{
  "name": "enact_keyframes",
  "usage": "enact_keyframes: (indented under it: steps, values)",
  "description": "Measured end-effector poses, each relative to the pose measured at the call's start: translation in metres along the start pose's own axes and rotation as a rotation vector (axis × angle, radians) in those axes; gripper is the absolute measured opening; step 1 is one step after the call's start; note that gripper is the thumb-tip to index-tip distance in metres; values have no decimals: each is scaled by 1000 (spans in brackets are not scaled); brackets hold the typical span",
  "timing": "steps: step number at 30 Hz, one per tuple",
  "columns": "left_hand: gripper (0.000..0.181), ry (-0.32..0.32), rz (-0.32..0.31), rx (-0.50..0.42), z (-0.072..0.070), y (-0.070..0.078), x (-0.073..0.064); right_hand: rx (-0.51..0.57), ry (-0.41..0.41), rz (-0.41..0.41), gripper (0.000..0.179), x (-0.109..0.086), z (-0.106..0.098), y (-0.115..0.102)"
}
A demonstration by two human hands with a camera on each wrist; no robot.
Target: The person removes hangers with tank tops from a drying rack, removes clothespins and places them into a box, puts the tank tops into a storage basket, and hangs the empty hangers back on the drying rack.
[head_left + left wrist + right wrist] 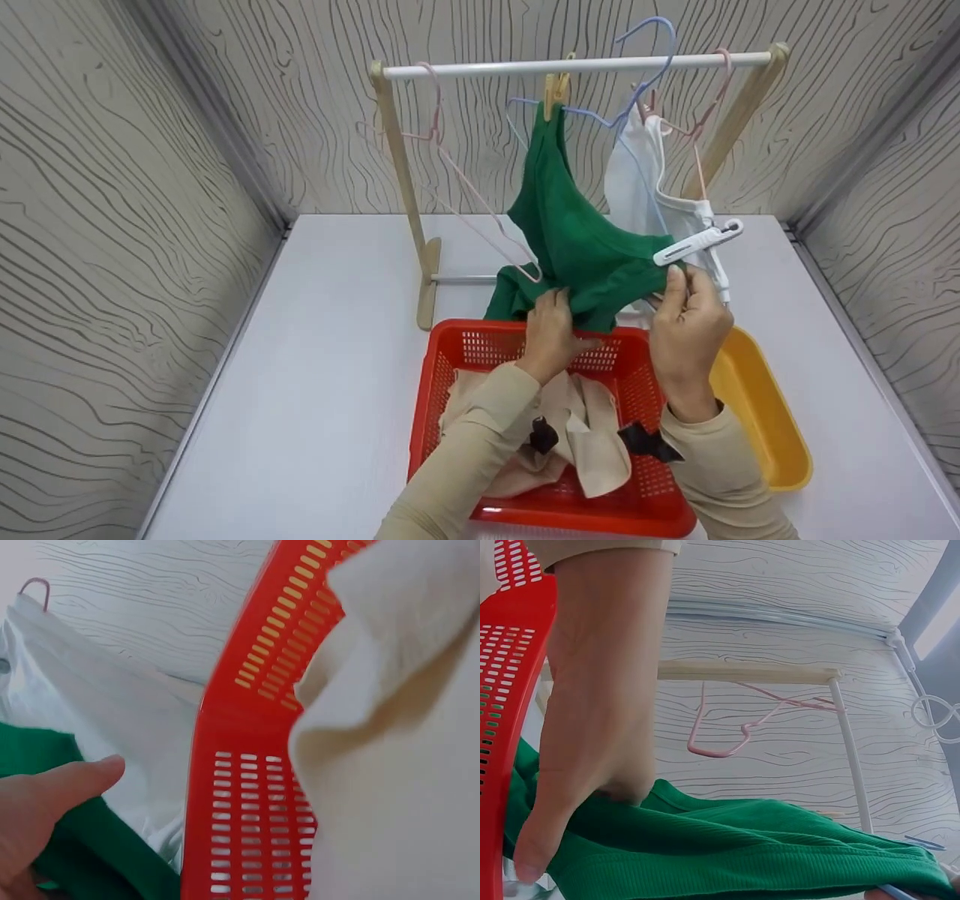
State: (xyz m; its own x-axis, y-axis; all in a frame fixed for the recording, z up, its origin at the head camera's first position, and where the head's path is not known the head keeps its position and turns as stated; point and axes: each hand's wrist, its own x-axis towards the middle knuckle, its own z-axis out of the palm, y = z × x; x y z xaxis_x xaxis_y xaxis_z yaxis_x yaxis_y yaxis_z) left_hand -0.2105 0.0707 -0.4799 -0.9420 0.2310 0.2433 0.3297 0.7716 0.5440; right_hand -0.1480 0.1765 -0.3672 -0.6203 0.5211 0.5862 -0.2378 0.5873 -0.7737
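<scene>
Green top, head view: on the blue hanger (673,43) above the red basket's (585,517) far edge, green top (577,217) sagging; can't tell if the hook bears on the bar (510,67).
Pegs: yellow peg (551,97) at one shoulder, white peg (697,244) at the other, likely against slipping.
Right hand: right hand (690,322) pinches fabric just below the white peg, seemingly keeping that side taut.
Left hand: left hand (551,337) at the lower folds, perhaps steadying them.
Basket: beige cloth (600,450) inside, within easy reach.
Thumb, left wrist view: left thumb straight, spread over green fabric; fingers' grip can't be told.
Folds, right wrist view: left fingers vanish into green; right fingertips barely show, lower corner, beside a blue bit of hanger.
</scene>
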Motion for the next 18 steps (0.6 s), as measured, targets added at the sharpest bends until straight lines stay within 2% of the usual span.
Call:
enact_keyframes:
  steps: [3, 8, 13, 18]
  values:
    - [69, 59, -8, 41, 5, 3, 2, 2, 3, -2, 23, 0, -1, 0]
    - [35, 182, -29, 111, 10, 1, 8, -7, 8, 0, 22, -1, -4, 0]
    - [20, 178, -52, 99, 10, -4, 14, -9, 6, 10, 22, -1, -7, 1]
    - [19, 170, -93, 83, 7, -13, 19, 15, 4, 7, 24, -2, -10, 5]
